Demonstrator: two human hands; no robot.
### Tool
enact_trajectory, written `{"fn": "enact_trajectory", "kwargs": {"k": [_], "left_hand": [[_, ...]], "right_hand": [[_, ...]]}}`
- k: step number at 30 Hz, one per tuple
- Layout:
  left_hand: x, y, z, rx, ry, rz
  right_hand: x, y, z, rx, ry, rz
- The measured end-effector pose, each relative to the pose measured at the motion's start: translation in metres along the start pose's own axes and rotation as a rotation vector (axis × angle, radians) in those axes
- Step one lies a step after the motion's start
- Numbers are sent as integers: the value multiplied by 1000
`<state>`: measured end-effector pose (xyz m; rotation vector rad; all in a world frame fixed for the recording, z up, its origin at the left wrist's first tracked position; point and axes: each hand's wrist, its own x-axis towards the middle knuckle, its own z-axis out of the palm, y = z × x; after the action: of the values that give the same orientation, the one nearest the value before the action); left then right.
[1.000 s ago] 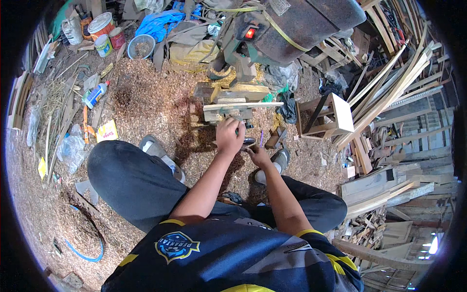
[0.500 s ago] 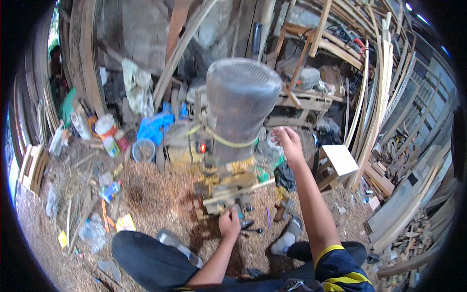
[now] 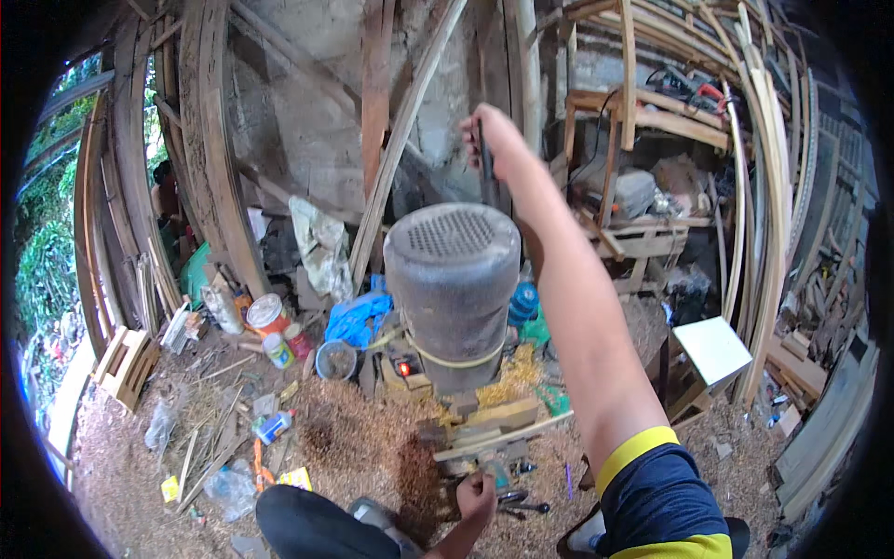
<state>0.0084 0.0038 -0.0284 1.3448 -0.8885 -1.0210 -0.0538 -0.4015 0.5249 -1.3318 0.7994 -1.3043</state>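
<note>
In front of me stands a grey machine with a tall round motor housing (image 3: 456, 279), its top vented with small holes and a yellowish band tied about its lower part. My right hand (image 3: 498, 144) reaches over it, fingers wrapped round an upright black handle (image 3: 485, 154) behind the housing. Low down, my left hand (image 3: 477, 498) is closed beside the machine's teal-green metal part (image 3: 503, 475); what its fingers grip, if anything, is hidden. Just above it lies a pale wooden strip (image 3: 503, 436) across the machine bed. A black crank handle (image 3: 526, 506) sits right of my left hand.
Wood shavings (image 3: 363, 429) cover the floor. Left stand a clear bucket (image 3: 335, 360), a blue plastic sheet (image 3: 358, 320) and paint tins (image 3: 268, 314). A white-topped stand (image 3: 712, 349) is at right. Long timber strips (image 3: 764, 186) lean behind it. A red light (image 3: 403, 369) glows on the machine.
My right hand has gone up from beside the housing and taken hold of the black handle. My left hand remains low by the machine bed. The view has tilted upward and shifted left.
</note>
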Motion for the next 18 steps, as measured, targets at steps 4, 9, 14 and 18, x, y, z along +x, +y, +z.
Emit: {"fn": "enact_trajectory", "kwargs": {"k": [4, 9, 14, 18], "left_hand": [[-6, 29, 0, 168, 99, 118], [8, 41, 3, 311, 125, 289], [12, 16, -5, 80, 77, 123], [8, 15, -3, 89, 35, 95]], "right_hand": [[-41, -10, -22, 306, -545, 11], [-197, -14, -15, 187, -378, -594], [-224, 9, -10, 265, -430, -742], [-235, 13, -12, 275, -353, -695]]}}
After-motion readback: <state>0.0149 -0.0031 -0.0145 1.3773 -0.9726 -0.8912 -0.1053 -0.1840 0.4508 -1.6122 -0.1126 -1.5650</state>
